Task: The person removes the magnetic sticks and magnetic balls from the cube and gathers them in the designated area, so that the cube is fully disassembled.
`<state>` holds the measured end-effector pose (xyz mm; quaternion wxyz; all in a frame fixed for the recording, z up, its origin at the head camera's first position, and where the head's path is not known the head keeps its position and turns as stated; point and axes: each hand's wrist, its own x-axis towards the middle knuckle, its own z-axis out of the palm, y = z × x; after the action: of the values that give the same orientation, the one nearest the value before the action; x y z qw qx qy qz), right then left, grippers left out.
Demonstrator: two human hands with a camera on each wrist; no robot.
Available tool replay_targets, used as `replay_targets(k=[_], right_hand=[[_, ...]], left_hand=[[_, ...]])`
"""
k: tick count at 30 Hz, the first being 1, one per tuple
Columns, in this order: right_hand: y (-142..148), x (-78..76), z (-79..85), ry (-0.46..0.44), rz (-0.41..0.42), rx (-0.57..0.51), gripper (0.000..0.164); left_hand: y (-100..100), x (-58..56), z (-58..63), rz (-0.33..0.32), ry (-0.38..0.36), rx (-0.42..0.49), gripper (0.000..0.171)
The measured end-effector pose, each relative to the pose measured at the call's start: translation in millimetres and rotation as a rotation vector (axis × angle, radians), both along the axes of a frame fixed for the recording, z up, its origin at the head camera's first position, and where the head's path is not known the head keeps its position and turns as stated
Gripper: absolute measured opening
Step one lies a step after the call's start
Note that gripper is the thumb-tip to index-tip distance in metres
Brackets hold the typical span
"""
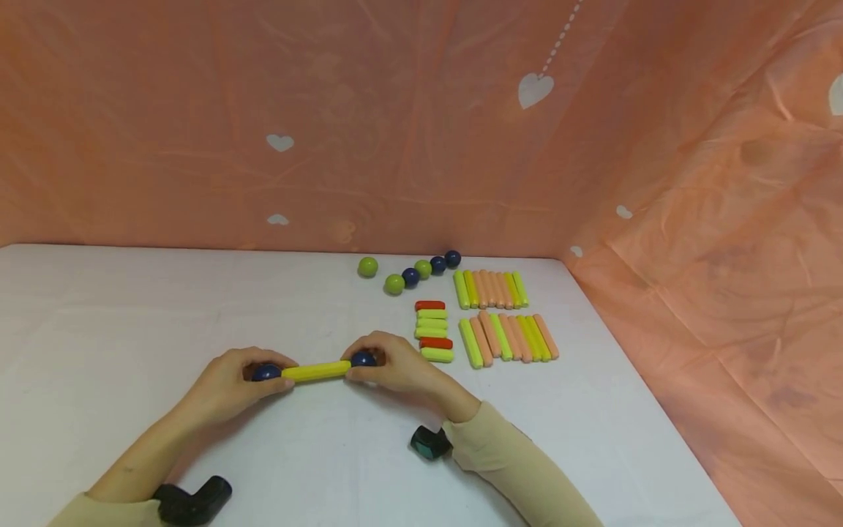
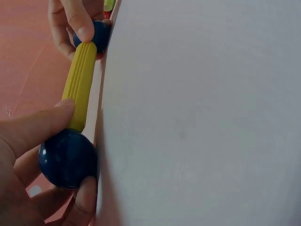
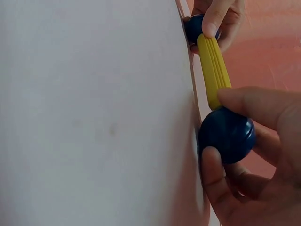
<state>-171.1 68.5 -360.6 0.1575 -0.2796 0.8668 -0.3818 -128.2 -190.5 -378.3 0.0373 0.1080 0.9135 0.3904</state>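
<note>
Between the two hands a yellow ridged rod (image 1: 317,371) lies level, with a dark blue ball at each end. My left hand (image 1: 227,384) holds the left blue ball (image 2: 68,158), its thumb laid along the near end of the rod. The right blue ball (image 3: 227,135) is in my right hand (image 1: 395,366), whose thumb touches the rod where it meets the ball. In both wrist views the balls sit right against the rod ends, close over the white table (image 1: 316,454).
Beyond the hands stand loose green balls (image 1: 368,267) and blue balls (image 1: 452,258). A short stack of red and green rods (image 1: 432,323) lies right of the right hand. Two rows of longer rods (image 1: 490,289) lie further right. An orange curtain (image 1: 395,124) backs the table.
</note>
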Motion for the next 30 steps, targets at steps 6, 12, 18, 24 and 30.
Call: replay_targets(k=[6,12,18,24,30], right_hand=[[2,-2.3,-2.2,0.006,0.049,-0.037,0.023],[6,-6.8,-1.7,-0.086,-0.028,-0.066,0.022],[10,-21.8,4.0,-0.131,-0.214,-0.135,0.029],[5,-40.7,7.9,-0.014,-0.315,-0.124,0.038],[-6,-57.7,8.1,-0.077,-0.467,-0.213,0.045]], left_hand=[[-1,-1.0,-1.4,0.012,0.001,-0.008,0.031],[-3,-1.5,-1.0,0.012,-0.010,-0.012,0.032],[-5,-1.2,-0.5,0.013,-0.022,-0.007,0.032],[-4,-1.1,0.1,0.015,-0.027,0.002,0.032],[-3,-1.9,-0.5,0.016,-0.038,0.005,0.032]])
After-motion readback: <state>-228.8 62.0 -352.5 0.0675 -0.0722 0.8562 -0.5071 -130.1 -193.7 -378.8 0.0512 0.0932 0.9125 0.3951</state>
